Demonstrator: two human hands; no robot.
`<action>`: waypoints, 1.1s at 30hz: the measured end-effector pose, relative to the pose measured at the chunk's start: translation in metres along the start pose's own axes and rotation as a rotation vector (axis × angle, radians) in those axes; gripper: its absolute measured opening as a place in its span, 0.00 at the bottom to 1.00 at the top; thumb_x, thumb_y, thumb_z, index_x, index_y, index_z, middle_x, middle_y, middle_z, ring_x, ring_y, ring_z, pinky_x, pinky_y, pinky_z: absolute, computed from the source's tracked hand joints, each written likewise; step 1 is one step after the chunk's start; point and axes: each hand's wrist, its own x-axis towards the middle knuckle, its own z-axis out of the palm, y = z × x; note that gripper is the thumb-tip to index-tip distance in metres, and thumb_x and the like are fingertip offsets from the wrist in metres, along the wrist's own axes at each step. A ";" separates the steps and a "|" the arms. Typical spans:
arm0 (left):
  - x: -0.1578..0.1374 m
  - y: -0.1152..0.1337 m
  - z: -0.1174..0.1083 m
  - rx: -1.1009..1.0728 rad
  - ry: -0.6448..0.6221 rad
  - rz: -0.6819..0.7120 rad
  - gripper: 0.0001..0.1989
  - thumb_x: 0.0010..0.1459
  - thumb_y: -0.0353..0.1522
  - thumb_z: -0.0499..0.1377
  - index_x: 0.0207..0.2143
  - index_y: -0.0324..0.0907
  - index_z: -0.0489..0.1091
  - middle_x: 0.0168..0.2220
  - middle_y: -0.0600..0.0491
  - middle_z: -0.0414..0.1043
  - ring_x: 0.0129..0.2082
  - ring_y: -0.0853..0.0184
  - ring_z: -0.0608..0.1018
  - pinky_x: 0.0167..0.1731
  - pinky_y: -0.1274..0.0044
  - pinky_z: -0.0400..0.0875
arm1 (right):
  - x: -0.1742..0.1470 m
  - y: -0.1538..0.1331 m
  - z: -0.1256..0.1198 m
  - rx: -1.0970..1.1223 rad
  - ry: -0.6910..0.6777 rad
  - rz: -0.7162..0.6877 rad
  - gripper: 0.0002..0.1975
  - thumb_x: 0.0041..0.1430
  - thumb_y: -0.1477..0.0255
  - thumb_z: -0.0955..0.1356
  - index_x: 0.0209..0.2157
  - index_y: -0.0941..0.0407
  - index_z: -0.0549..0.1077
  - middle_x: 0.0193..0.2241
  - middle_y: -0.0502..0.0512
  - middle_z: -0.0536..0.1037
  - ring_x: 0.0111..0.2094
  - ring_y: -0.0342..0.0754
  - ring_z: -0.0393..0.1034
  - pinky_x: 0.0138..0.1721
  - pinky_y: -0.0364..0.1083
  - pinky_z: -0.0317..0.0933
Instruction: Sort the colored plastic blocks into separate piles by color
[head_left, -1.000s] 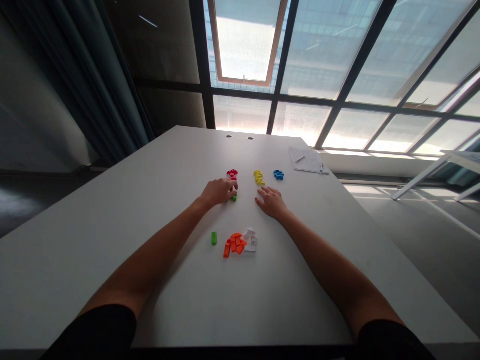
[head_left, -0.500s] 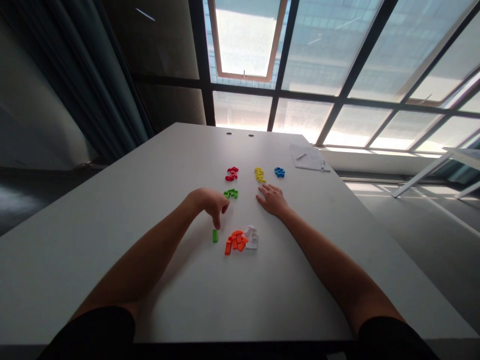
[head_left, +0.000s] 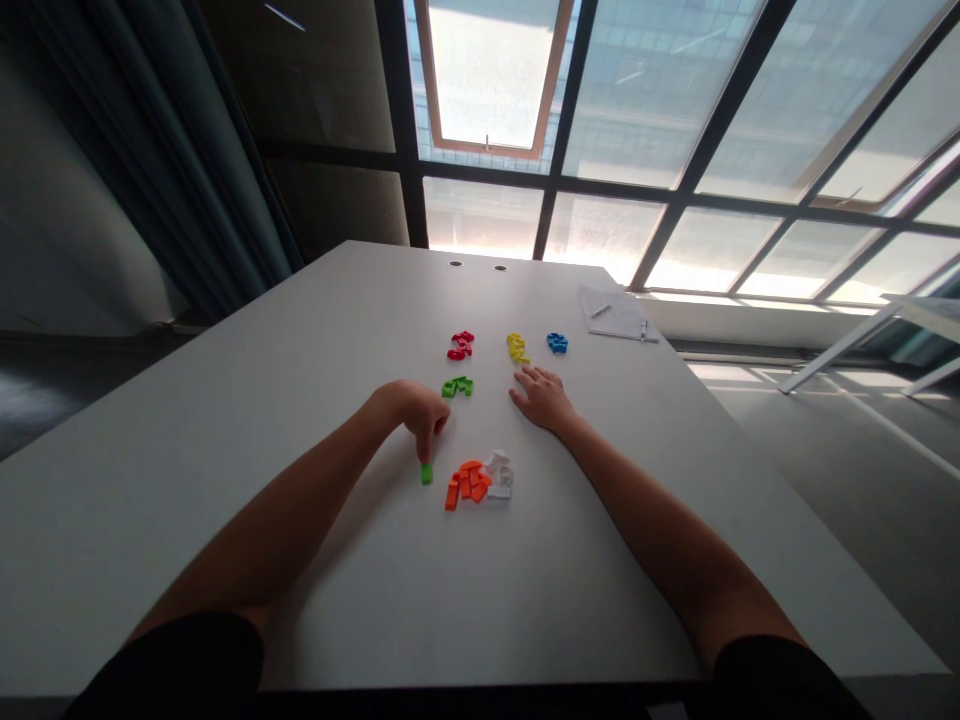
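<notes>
My left hand (head_left: 424, 412) points down over a single green block (head_left: 427, 474), its fingers curled and a fingertip covering the block's far end. How the other fingers meet the block is hidden. My right hand (head_left: 543, 398) lies flat on the table with fingers spread, just short of the yellow pieces (head_left: 517, 348). Beyond my left hand sits a small group of green pieces (head_left: 457, 386). To the right of the single block lie a pile of orange blocks (head_left: 469, 482) and, touching it, several white pieces (head_left: 500, 474).
Red pieces (head_left: 460, 346) and blue pieces (head_left: 556, 343) lie farther back on the white table (head_left: 360, 590). Sheets of paper (head_left: 622, 318) with pens rest near its right edge. Two round holes show at the far end, before the windows. A white-legged table (head_left: 832, 345) stands to the right.
My left hand has come down and nearer, so its fingertip now covers the far end of the single green block. My right hand stays flat in place. The view has shifted slightly.
</notes>
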 end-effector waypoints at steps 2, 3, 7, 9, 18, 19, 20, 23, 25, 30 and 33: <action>0.002 0.000 0.002 -0.016 -0.021 -0.004 0.29 0.19 0.43 0.79 0.28 0.45 0.76 0.27 0.56 0.75 0.31 0.62 0.74 0.35 0.75 0.71 | 0.000 0.000 0.000 -0.001 0.000 0.003 0.25 0.74 0.58 0.61 0.66 0.54 0.70 0.69 0.63 0.66 0.70 0.60 0.57 0.69 0.62 0.49; 0.002 0.000 0.002 -0.022 -0.012 0.000 0.29 0.21 0.44 0.79 0.28 0.44 0.76 0.28 0.56 0.76 0.32 0.62 0.75 0.35 0.75 0.71 | 0.000 0.000 0.001 -0.002 0.001 0.004 0.25 0.74 0.58 0.61 0.66 0.54 0.70 0.69 0.63 0.66 0.70 0.61 0.57 0.69 0.62 0.49; 0.001 -0.009 -0.004 -0.038 0.041 0.011 0.25 0.34 0.49 0.75 0.32 0.44 0.77 0.31 0.53 0.78 0.34 0.60 0.76 0.36 0.74 0.70 | 0.000 -0.001 0.000 -0.002 -0.003 0.002 0.25 0.74 0.58 0.61 0.65 0.54 0.71 0.69 0.63 0.67 0.70 0.61 0.57 0.69 0.62 0.49; 0.002 -0.016 -0.007 -0.068 0.035 -0.009 0.25 0.40 0.54 0.72 0.31 0.44 0.75 0.29 0.52 0.77 0.32 0.60 0.76 0.36 0.73 0.70 | 0.000 -0.001 0.000 -0.002 -0.003 -0.002 0.25 0.74 0.58 0.62 0.65 0.54 0.71 0.69 0.63 0.67 0.70 0.61 0.57 0.69 0.62 0.49; 0.013 -0.029 -0.006 -0.207 0.108 -0.098 0.37 0.48 0.68 0.57 0.24 0.42 0.71 0.29 0.46 0.80 0.30 0.62 0.79 0.31 0.76 0.72 | 0.001 0.000 0.002 -0.003 -0.010 0.010 0.26 0.74 0.58 0.61 0.66 0.54 0.70 0.70 0.63 0.66 0.70 0.62 0.57 0.69 0.62 0.49; 0.014 -0.028 -0.005 -0.209 0.119 -0.111 0.37 0.50 0.68 0.56 0.24 0.42 0.71 0.30 0.45 0.81 0.30 0.62 0.80 0.30 0.76 0.72 | 0.001 0.000 0.002 -0.004 -0.012 0.011 0.26 0.74 0.58 0.61 0.66 0.54 0.70 0.70 0.63 0.66 0.70 0.61 0.56 0.69 0.62 0.49; 0.015 -0.027 -0.005 -0.208 0.128 -0.121 0.37 0.52 0.68 0.55 0.24 0.41 0.71 0.31 0.44 0.81 0.30 0.62 0.80 0.30 0.77 0.72 | 0.002 0.000 0.002 -0.007 -0.014 0.012 0.26 0.74 0.58 0.61 0.66 0.54 0.70 0.70 0.62 0.66 0.70 0.61 0.56 0.70 0.62 0.49; 0.019 -0.023 -0.004 -0.182 0.142 -0.158 0.37 0.56 0.66 0.52 0.23 0.41 0.71 0.32 0.43 0.82 0.29 0.62 0.80 0.30 0.76 0.72 | 0.002 0.000 0.001 -0.013 -0.017 0.007 0.26 0.75 0.58 0.61 0.66 0.54 0.70 0.70 0.63 0.66 0.70 0.61 0.57 0.70 0.61 0.49; 0.022 -0.022 -0.004 -0.170 0.147 -0.177 0.37 0.58 0.65 0.52 0.22 0.41 0.72 0.31 0.43 0.82 0.28 0.62 0.80 0.31 0.76 0.73 | 0.002 0.000 0.001 -0.010 -0.013 0.001 0.26 0.75 0.58 0.61 0.66 0.55 0.70 0.69 0.63 0.66 0.70 0.61 0.57 0.70 0.62 0.49; 0.023 -0.022 -0.003 -0.195 0.165 -0.185 0.36 0.61 0.63 0.52 0.23 0.40 0.74 0.30 0.43 0.81 0.26 0.62 0.80 0.31 0.75 0.73 | 0.002 0.001 0.002 -0.001 -0.003 -0.003 0.25 0.74 0.58 0.62 0.66 0.55 0.70 0.69 0.63 0.66 0.69 0.62 0.58 0.69 0.63 0.49; 0.022 -0.021 -0.003 -0.198 0.168 -0.180 0.37 0.61 0.63 0.52 0.22 0.40 0.73 0.30 0.43 0.82 0.26 0.63 0.79 0.30 0.75 0.72 | 0.002 0.002 0.003 -0.002 0.003 -0.009 0.25 0.74 0.59 0.62 0.66 0.55 0.70 0.69 0.64 0.67 0.69 0.62 0.58 0.69 0.63 0.50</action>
